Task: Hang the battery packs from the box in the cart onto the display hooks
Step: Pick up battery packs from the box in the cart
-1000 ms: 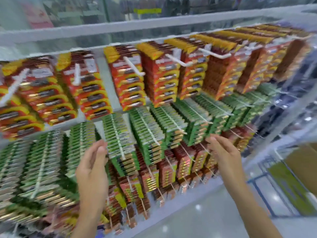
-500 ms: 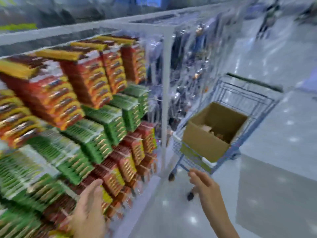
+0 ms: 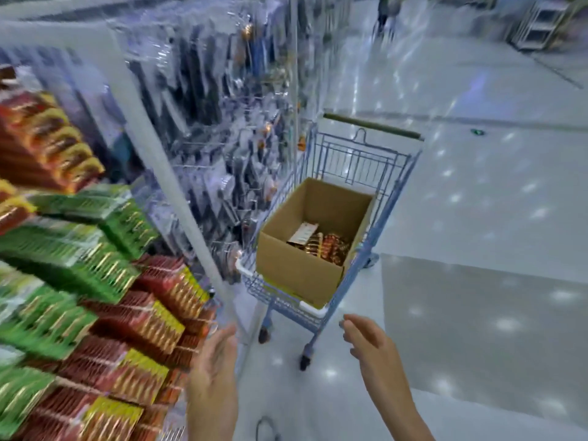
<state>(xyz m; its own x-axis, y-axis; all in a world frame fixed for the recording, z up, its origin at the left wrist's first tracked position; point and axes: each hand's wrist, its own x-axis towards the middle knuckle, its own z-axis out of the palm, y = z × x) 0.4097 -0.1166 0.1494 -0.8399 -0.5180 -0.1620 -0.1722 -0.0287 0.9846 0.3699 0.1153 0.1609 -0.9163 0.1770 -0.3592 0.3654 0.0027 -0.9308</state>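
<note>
Left hand [image 3: 213, 377] + right hand [image 3: 369, 342] both empty, fingers loose, spread. Battery packs [image 3: 321, 245] lie in box [image 3: 296, 268] in cart [image 3: 366, 160], ahead. Prob. stiff card w/ slick blister (dense for size); best pinch at top edge.

White shelving upright [image 3: 176, 198] runs diagonally down the frame, with a blurred bay of dark goods in clear packaging [image 3: 216, 90] just behind it. Glossy pale floor [image 3: 477, 202] shows light spots, a darker grey floor panel [image 3: 477, 329] at right and a small green floor marker [image 3: 476, 132] further off. Far back: blurred person [image 3: 386, 11], metal rack [image 3: 541, 20] top right; dark curved loop [image 3: 267, 428] at bottom edge, unidentifiable.
</note>
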